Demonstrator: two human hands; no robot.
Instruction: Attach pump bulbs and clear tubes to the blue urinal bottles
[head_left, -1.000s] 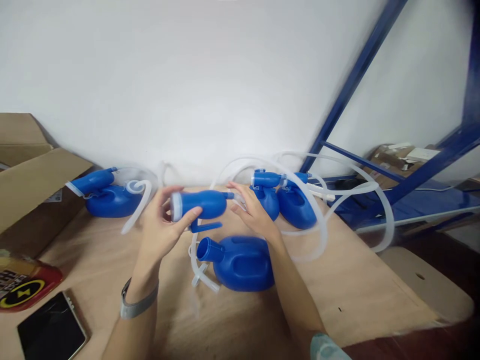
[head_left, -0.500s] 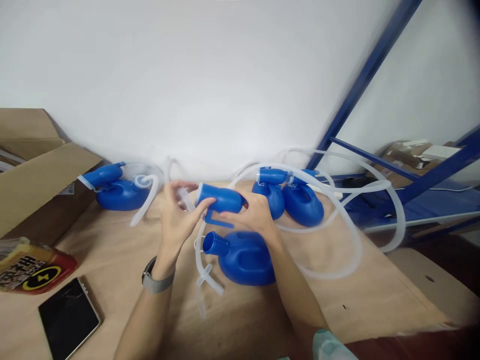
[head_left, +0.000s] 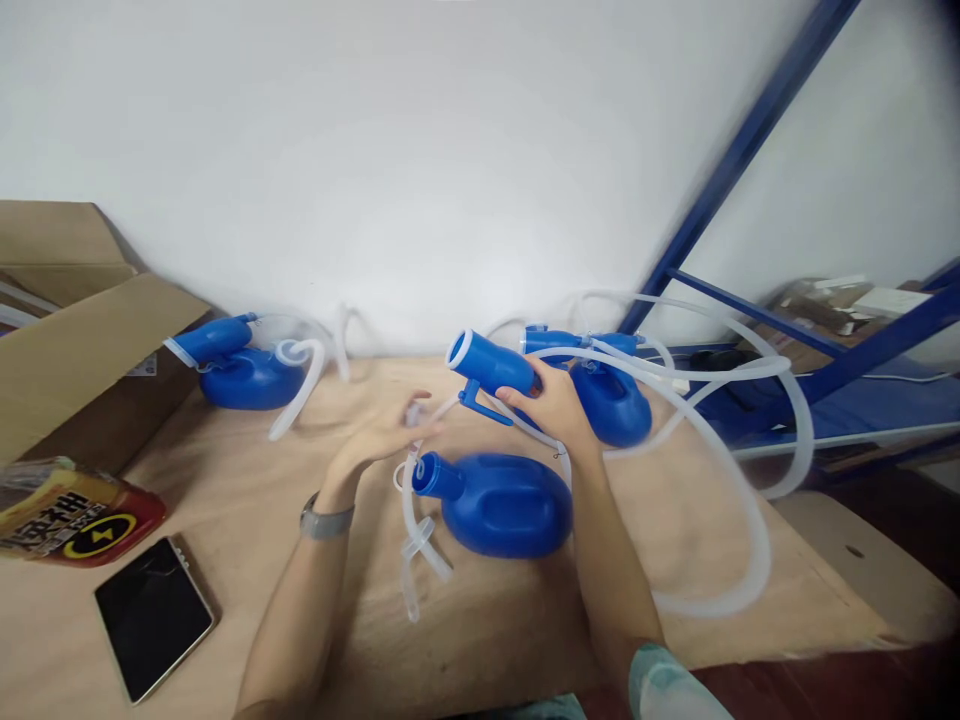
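Observation:
My right hand is closed around a blue urinal funnel, a bent tube with a white rim tilted up to the left and a blue clip beneath. To its left, my left hand is blurred, its fingers curled at a small translucent plastic piece whose shape is unclear. Below both hands, a blue urinal bottle lies on its side, its open neck facing left. Beside that neck hangs a clear hose, with looped ends lying on the table.
Another blue urinal with a coiled hose lies left, near an open cardboard box. More blue urinals and long looping hoses are at right. A phone and red-yellow container lie front left; a blue rack stands right.
My right hand has carried the funnel right, turning its rim upward. My left hand has come away from the funnel, lower and to the right, near the bottle's neck.

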